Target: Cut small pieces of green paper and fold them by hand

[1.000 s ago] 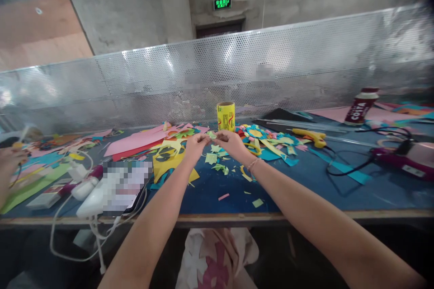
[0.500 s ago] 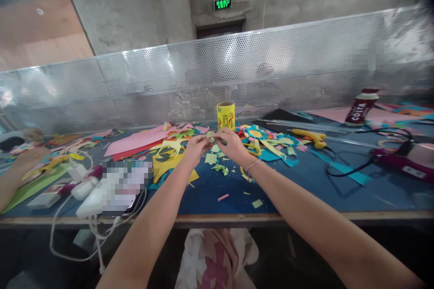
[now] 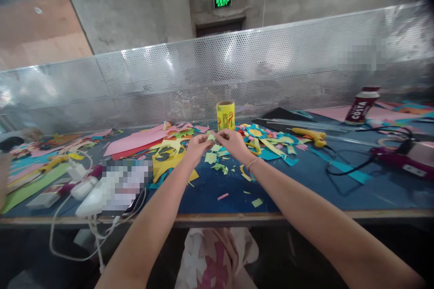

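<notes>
Two hands are working close together: the fingers of our left hand (image 3: 195,146) and right hand (image 3: 233,142) are pinching a green paper piece (image 3: 210,137) above the desk (image 3: 200,198), before the yellow tube (image 3: 225,117). It is showing more plainly than a moment ago — we are probably turning it — but its pointing and long axis are staying too small to tell.

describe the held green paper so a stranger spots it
On the blue table, find the upright yellow cylinder. Nearer the camera, the left hand and right hand almost meet. The small light green paper is held between them, while green scraps lie on the table.
</notes>
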Action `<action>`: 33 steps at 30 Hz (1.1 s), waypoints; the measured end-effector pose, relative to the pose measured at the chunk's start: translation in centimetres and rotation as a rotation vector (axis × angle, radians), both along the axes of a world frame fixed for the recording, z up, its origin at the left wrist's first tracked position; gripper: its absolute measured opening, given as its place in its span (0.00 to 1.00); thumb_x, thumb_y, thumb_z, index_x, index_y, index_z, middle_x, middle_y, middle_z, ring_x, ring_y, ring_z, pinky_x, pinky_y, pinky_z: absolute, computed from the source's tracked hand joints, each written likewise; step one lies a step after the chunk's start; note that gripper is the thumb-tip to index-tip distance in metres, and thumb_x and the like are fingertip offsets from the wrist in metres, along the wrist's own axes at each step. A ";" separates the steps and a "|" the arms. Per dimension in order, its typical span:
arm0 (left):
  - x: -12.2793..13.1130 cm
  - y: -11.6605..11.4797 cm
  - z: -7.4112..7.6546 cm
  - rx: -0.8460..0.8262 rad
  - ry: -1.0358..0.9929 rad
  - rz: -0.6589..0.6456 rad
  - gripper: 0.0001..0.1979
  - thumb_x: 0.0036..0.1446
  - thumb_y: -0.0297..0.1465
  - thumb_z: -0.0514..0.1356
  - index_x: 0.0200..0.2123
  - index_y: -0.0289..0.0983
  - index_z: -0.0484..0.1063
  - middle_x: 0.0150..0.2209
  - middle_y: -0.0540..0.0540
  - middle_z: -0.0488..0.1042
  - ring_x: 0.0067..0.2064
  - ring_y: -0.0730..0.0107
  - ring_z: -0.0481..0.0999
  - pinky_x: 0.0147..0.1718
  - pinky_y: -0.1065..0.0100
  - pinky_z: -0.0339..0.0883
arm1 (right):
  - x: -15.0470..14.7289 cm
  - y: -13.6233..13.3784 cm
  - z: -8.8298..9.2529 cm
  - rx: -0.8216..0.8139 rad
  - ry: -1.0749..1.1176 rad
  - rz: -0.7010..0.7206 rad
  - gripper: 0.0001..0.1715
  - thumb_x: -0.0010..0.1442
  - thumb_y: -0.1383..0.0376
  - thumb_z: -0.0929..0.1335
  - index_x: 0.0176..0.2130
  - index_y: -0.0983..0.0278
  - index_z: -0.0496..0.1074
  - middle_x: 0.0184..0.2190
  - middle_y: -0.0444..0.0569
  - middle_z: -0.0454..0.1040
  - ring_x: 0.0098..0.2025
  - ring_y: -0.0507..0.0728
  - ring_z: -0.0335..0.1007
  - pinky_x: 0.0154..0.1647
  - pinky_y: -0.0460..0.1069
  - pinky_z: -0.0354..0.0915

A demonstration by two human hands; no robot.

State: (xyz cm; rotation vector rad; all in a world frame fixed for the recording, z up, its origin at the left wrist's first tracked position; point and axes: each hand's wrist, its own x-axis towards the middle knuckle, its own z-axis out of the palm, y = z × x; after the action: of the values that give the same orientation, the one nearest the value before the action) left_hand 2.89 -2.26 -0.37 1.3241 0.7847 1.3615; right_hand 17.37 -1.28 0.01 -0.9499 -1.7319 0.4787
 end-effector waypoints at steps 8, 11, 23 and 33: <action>-0.2 0.1 0.0 -0.062 -0.083 0.042 0.10 0.37 0.30 0.66 0.26 0.33 0.71 0.24 0.49 0.71 0.28 0.74 0.71 0.35 0.67 0.66 | -0.2 0.1 0.1 -0.112 0.120 0.054 0.13 0.51 0.56 0.64 0.27 0.64 0.68 0.21 0.46 0.70 0.25 0.53 0.67 0.29 0.49 0.66; -0.2 0.1 0.0 -0.050 -0.074 0.070 0.09 0.38 0.31 0.65 0.25 0.33 0.71 0.24 0.49 0.70 0.27 0.74 0.71 0.34 0.67 0.66 | -0.2 0.1 0.3 -0.192 0.225 0.129 0.18 0.52 0.52 0.63 0.27 0.64 0.68 0.21 0.46 0.70 0.25 0.53 0.68 0.30 0.49 0.66; -0.4 0.4 -0.2 0.052 0.015 0.116 0.13 0.37 0.26 0.64 0.32 0.35 0.71 0.29 0.48 0.72 0.28 0.75 0.71 0.31 0.70 0.65 | -0.2 0.0 0.3 -0.147 0.180 0.189 0.09 0.48 0.62 0.66 0.29 0.65 0.68 0.21 0.43 0.69 0.25 0.51 0.66 0.32 0.49 0.66; -0.2 0.4 -0.3 0.131 0.094 0.072 0.13 0.40 0.30 0.64 0.33 0.36 0.71 0.35 0.45 0.73 0.33 0.72 0.72 0.34 0.68 0.65 | -0.2 0.1 0.2 -0.109 0.127 0.150 0.08 0.50 0.63 0.65 0.30 0.65 0.68 0.21 0.44 0.69 0.25 0.52 0.67 0.31 0.49 0.66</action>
State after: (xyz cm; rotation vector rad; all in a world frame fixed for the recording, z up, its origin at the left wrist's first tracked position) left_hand 2.68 -1.89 -0.70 1.4832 0.8255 1.4358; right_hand 17.21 -1.17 0.23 -0.8506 -1.6823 0.7229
